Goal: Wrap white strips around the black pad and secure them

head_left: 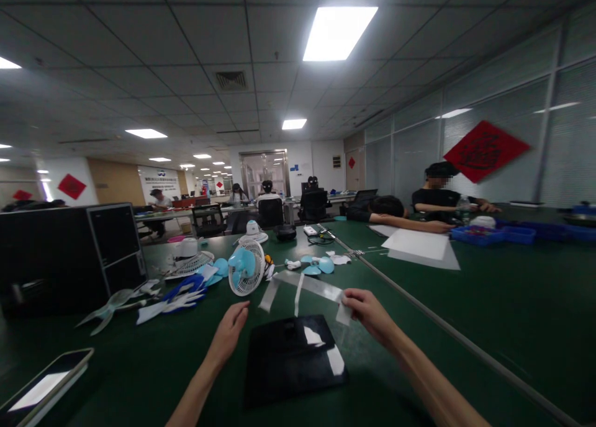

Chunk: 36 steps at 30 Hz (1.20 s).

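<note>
My right hand [367, 309] pinches one end of a long translucent plastic strip [310, 283]. Bent into an arch, the strip crosses the green table, and its other end comes down near my left hand [230, 328] without touching it. The left fingers are drawn together, with nothing visible in them. Between my forearms lies a glossy black panel [291, 365] with bright reflections. A narrow white strip [298, 293] runs from its far edge toward the arch. Just past my left hand stands a small white fan [246, 269] with blue blades.
Blue-and-white gloves [179, 296], a grey-green blade piece [109, 309] and a phone [44, 386] lie left, before a black computer case [112, 241]. Loose blue blades [318, 265] sit further back. A metal seam [419, 306] crosses the table. White sheets [421, 247] and blue trays [479, 236] lie right, near two people.
</note>
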### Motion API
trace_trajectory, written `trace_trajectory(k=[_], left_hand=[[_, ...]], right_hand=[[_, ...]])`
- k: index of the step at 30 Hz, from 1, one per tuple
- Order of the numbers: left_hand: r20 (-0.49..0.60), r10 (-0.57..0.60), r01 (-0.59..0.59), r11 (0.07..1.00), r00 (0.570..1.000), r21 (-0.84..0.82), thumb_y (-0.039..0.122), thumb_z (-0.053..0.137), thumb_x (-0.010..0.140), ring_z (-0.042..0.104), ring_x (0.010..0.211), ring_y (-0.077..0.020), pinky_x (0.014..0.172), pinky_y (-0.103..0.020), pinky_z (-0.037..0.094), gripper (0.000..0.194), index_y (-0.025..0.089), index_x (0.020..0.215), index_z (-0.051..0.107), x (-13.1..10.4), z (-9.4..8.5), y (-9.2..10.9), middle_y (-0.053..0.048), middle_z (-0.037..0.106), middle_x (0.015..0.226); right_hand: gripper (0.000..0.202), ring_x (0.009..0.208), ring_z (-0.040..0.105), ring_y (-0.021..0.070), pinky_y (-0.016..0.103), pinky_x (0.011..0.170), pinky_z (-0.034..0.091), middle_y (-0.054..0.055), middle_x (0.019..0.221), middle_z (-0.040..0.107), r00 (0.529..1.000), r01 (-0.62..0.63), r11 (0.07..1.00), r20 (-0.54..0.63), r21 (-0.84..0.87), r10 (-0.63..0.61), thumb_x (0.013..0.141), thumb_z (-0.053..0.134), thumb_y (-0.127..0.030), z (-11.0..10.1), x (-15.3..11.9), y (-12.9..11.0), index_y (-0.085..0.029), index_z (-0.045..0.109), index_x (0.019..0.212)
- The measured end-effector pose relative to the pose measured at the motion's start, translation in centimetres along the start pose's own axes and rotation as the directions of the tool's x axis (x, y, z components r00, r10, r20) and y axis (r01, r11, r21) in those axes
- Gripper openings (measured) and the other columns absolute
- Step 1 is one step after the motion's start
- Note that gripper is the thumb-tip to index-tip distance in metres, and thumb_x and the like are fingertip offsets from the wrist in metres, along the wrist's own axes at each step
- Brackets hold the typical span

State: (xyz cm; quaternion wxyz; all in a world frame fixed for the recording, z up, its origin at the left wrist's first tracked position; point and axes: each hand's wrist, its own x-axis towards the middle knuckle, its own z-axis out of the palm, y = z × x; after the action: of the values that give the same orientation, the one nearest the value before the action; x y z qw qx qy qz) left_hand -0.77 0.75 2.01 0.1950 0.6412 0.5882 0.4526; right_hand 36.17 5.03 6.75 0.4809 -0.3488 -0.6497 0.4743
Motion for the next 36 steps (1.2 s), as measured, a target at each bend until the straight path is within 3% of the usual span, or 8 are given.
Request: trace_trajectory(k=[2, 5, 8, 12, 15, 19, 27, 36], left_hand=[[-0.015, -0.030, 0.028, 0.990, 0.999, -0.137, 0.070, 0.025, 0.087, 0.053, 0.123, -0.0256, 0.104, -0.041, 0.041, 0.073, 0.017, 0.125, 0.058, 0.3, -0.5, 0.0, -0.011, 0.061, 0.130], [0.145, -0.077, 0.110, 0.966, 0.986, -0.234, 0.074, 0.027, 0.085, 0.061, 0.108, -0.0257, 0.089, -0.038, 0.049, 0.078, 0.015, 0.120, 0.062, 0.1, -0.6, 0.7, -0.012, 0.068, 0.117], [0.251, -0.079, 0.133, 0.969, 0.965, -0.206, 0.075, 0.032, 0.083, 0.062, 0.097, -0.0227, 0.075, -0.032, 0.049, 0.076, 0.014, 0.115, 0.065, -0.6, -0.1, 1.8, -0.011, 0.070, 0.109], [0.272, -0.055, 0.089, 0.989, 0.961, -0.116, 0.070, 0.045, 0.081, 0.054, 0.066, -0.0131, 0.059, -0.025, 0.040, 0.067, 0.014, 0.110, 0.067, -1.2, 0.4, 3.0, -0.003, 0.069, 0.087], [0.313, -0.081, 0.129, 0.982, 0.946, -0.135, 0.064, 0.059, 0.074, 0.046, 0.058, -0.0093, 0.055, -0.023, 0.034, 0.059, 0.014, 0.104, 0.067, -1.3, 0.4, 3.4, 0.002, 0.063, 0.074], [0.425, -0.127, 0.225, 0.956, 0.896, -0.190, 0.055, 0.068, 0.067, 0.041, 0.050, -0.0064, 0.049, -0.021, 0.029, 0.048, 0.012, 0.088, 0.066, -1.6, 0.2, 3.3, 0.006, 0.054, 0.061], [0.660, -0.203, 0.287, 0.958, 0.724, -0.021, 0.038, 0.068, 0.064, 0.049, 0.044, -0.0078, 0.043, -0.019, 0.031, 0.027, 0.014, 0.075, 0.062, -2.3, 0.4, 2.6, 0.004, 0.059, 0.053], [0.637, -0.245, 0.230, 0.967, 0.731, 0.108, 0.039, 0.067, 0.065, 0.049, 0.045, -0.0081, 0.043, -0.019, 0.032, 0.025, 0.015, 0.071, 0.064, -2.3, 0.8, 2.6, 0.003, 0.060, 0.054]], right_hand=[[0.025, 0.055, 0.043, 0.0099, 0.022, 0.051, 0.031, -0.002, 0.062, 0.054, 0.991, -0.087, 0.994, 0.110, 0.060, 0.080, 0.067, 0.068, -0.038, 0.6, -0.2, 0.2, -0.014, 0.066, 0.073], [0.022, 0.054, 0.044, 0.0093, 0.022, 0.051, 0.031, -0.002, 0.061, 0.054, 0.953, -0.201, 0.976, 0.248, 0.083, 0.175, 0.066, 0.069, -0.035, 1.4, -0.4, 0.6, -0.013, 0.065, 0.070], [0.018, 0.054, 0.043, 0.0086, 0.021, 0.050, 0.029, -0.002, 0.060, 0.054, 0.937, -0.257, 0.965, 0.258, 0.045, 0.237, 0.066, 0.067, -0.031, 1.9, -0.5, 1.1, -0.013, 0.065, 0.070], [0.016, 0.054, 0.045, 0.0085, 0.020, 0.051, 0.030, -0.002, 0.061, 0.056, 0.932, -0.288, 0.957, 0.233, 0.017, 0.276, 0.064, 0.066, -0.027, 2.3, -0.3, 1.8, -0.013, 0.065, 0.070], [0.015, 0.055, 0.047, 0.0090, 0.020, 0.051, 0.032, -0.001, 0.062, 0.058, 0.929, -0.291, 0.957, 0.236, -0.009, 0.285, 0.063, 0.065, -0.026, 2.3, -0.3, 2.0, -0.013, 0.065, 0.071], [0.018, 0.054, 0.047, 0.0087, 0.020, 0.048, 0.032, -0.002, 0.062, 0.058, 0.914, -0.297, 0.950, 0.260, -0.094, 0.312, 0.063, 0.066, -0.027, 1.9, -0.4, 1.8, -0.014, 0.066, 0.076], [0.012, 0.041, 0.043, 0.0063, 0.017, 0.040, 0.031, -0.005, 0.048, 0.052, 0.801, -0.294, 0.880, 0.406, -0.373, 0.440, 0.060, 0.068, -0.025, 0.8, -0.6, 2.7, -0.014, 0.063, 0.059], [0.011, 0.043, 0.045, 0.0069, 0.016, 0.039, 0.028, -0.006, 0.048, 0.054, 0.822, -0.248, 0.833, 0.348, -0.494, 0.451, 0.060, 0.071, -0.025, 1.2, -0.4, 3.6, -0.015, 0.066, 0.061]])
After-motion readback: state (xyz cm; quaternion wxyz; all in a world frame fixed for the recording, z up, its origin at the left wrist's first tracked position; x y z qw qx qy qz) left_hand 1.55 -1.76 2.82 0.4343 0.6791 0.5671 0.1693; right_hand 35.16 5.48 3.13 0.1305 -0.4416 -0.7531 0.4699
